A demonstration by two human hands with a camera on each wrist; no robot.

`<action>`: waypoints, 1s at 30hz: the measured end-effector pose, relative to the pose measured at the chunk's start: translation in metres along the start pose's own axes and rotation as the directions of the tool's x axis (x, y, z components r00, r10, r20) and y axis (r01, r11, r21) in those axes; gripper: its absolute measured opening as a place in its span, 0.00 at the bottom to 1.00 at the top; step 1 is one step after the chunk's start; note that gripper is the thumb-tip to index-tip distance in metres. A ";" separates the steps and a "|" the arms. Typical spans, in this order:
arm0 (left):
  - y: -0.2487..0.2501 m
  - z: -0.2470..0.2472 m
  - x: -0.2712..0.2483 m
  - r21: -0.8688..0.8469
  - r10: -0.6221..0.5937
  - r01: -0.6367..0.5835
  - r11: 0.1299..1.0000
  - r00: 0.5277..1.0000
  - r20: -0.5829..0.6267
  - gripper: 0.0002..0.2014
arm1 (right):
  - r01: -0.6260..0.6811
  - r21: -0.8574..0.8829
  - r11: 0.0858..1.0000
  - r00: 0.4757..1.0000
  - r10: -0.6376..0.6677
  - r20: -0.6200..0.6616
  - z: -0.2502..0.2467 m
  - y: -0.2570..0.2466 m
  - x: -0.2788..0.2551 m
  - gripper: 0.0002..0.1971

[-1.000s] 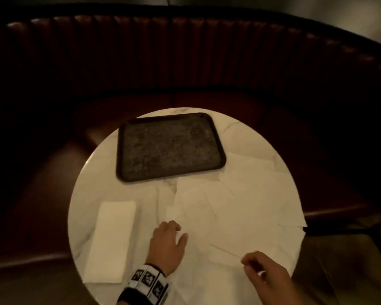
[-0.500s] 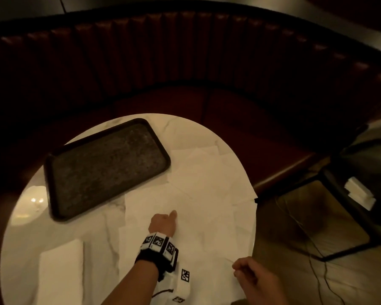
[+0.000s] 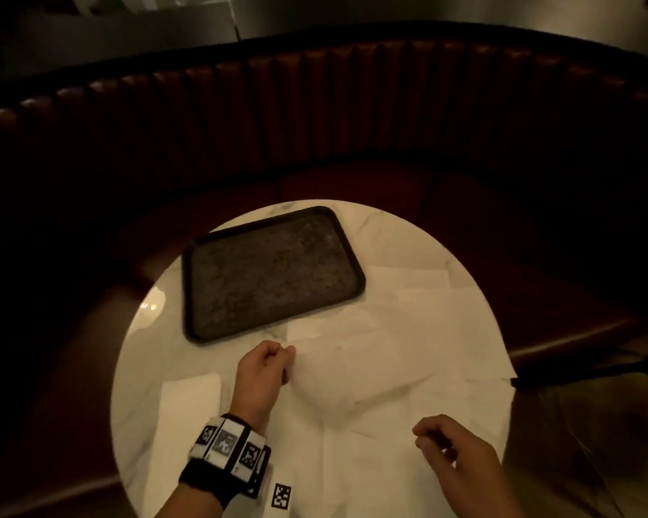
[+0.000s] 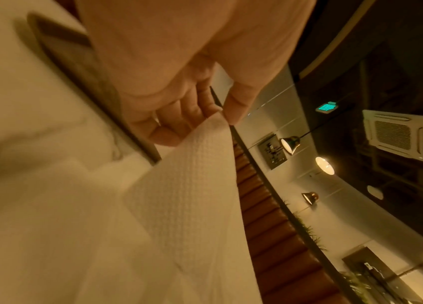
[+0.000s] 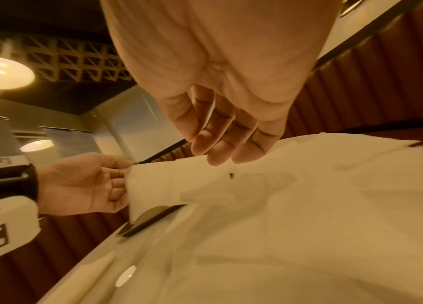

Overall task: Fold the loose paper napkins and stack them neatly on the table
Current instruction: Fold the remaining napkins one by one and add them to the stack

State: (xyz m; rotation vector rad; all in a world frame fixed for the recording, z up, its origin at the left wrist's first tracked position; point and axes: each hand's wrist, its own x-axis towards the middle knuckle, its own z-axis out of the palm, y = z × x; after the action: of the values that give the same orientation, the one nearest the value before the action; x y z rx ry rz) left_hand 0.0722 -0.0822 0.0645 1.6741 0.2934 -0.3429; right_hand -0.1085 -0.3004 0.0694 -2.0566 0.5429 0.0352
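Several loose white napkins lie overlapping on the right half of the round marble table. My left hand pinches the corner of one napkin between thumb and fingers and holds it lifted off the pile. The left wrist view shows that pinch on the textured napkin. My right hand hovers over the napkins near the front edge, fingers loosely curled and holding nothing. In the right wrist view its fingers hang relaxed. A folded napkin lies at the front left.
A dark rectangular tray with nothing on it sits at the back of the table, just beyond my left hand. A curved brown ribbed bench wraps around the far side. Floor lies beyond the table's right edge.
My left hand was resting flat on the napkins; now it pinches a napkin corner and has lifted it. The right hand stays near the front edge. The head view has swung about.
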 end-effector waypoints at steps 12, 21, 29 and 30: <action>0.059 -0.110 -0.062 0.556 0.478 -0.323 0.766 0.865 -0.156 0.08 | 0.221 -0.022 0.975 0.960 -0.214 0.179 0.049 -0.043 -0.004 0.19; 0.087 -0.148 -0.098 0.746 0.590 -0.595 0.297 0.729 0.347 0.09 | 0.323 0.030 0.946 0.923 -0.322 0.209 0.062 -0.077 -0.021 0.13; 0.119 -0.139 -0.136 0.715 0.517 -0.697 0.056 0.633 0.576 0.14 | 0.597 0.048 0.801 0.784 -0.596 0.176 0.067 -0.156 -0.023 0.16; 0.122 -0.138 -0.139 0.715 0.519 -0.699 0.031 0.622 0.586 0.15 | 0.631 0.032 0.776 0.758 -0.624 0.188 0.067 -0.166 -0.023 0.18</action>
State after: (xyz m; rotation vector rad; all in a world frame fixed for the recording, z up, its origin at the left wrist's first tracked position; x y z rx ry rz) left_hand -0.0013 0.0397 0.2467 2.6813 -1.0390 0.1091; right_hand -0.0514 -0.1653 0.1741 -2.1439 -0.2938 -0.1606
